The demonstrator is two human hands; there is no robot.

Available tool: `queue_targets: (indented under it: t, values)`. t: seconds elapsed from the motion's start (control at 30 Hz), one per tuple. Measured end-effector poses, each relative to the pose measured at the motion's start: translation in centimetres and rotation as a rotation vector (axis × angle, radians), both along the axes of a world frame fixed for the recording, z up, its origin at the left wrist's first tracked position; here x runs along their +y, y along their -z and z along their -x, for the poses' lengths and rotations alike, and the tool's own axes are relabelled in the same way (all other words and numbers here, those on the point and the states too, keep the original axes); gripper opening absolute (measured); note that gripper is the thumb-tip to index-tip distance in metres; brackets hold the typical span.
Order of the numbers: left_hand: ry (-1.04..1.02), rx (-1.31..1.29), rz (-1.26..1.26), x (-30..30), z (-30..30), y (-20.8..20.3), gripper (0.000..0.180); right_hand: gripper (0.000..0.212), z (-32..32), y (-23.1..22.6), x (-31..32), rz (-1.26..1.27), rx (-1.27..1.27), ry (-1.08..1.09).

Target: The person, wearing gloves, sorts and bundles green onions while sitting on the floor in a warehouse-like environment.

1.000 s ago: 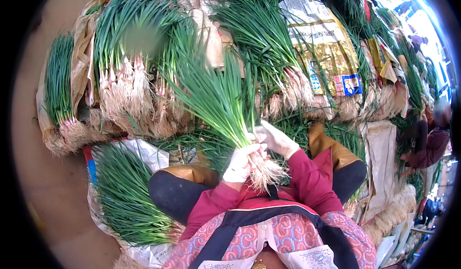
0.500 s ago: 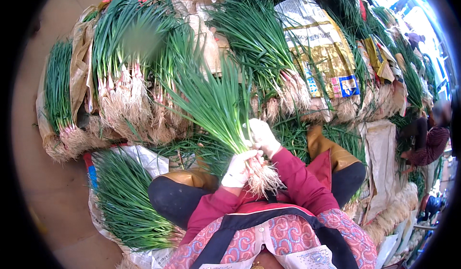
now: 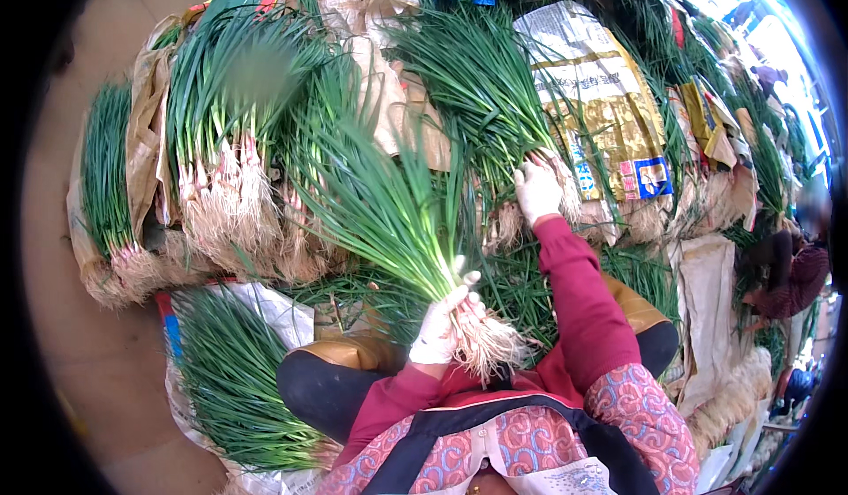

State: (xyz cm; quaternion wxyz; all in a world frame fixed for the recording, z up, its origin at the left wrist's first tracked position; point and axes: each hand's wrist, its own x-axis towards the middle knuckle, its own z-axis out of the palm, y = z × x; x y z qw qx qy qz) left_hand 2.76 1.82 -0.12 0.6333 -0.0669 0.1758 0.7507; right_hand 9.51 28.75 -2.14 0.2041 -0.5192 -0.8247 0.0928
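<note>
My left hand (image 3: 436,332), in a white glove, grips a bunch of green garlic (image 3: 422,252) just above its roots. The long green leaves fan away from me to the upper left, and pale stringy roots hang over my lap. My right hand (image 3: 538,192), gloved alike, is stretched forward to a pile of green garlic (image 3: 481,80) in front of me. Its fingers are bent round stalks at the root end of that pile; just how many stalks they pinch is hidden.
More green garlic (image 3: 225,98) lies in heaps at the far left, and another heap (image 3: 243,376) rests on white sheeting near my left knee. A gold and white sack (image 3: 609,89) covers part of the far row. Another person (image 3: 786,265) sits at the right.
My right hand has left the held bunch and moved forward and right to the far pile. My left hand keeps the bunch in nearly the same place. The view has shifted slightly.
</note>
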Motion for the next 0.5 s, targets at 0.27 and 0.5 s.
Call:
queue_targets:
  t: [0.27, 0.5]
  values:
    - [0.015, 0.081, 0.108, 0.5, 0.4, 0.8, 0.040, 0.019, -1.7, -2.9, -2.3, 0.132, -0.021, -0.060]
    - [0.032, 0.136, 0.193, 1.1, -0.6, 0.5, 0.022, 0.007, -6.5, -5.2, -14.5, 0.115, 0.205, -0.254]
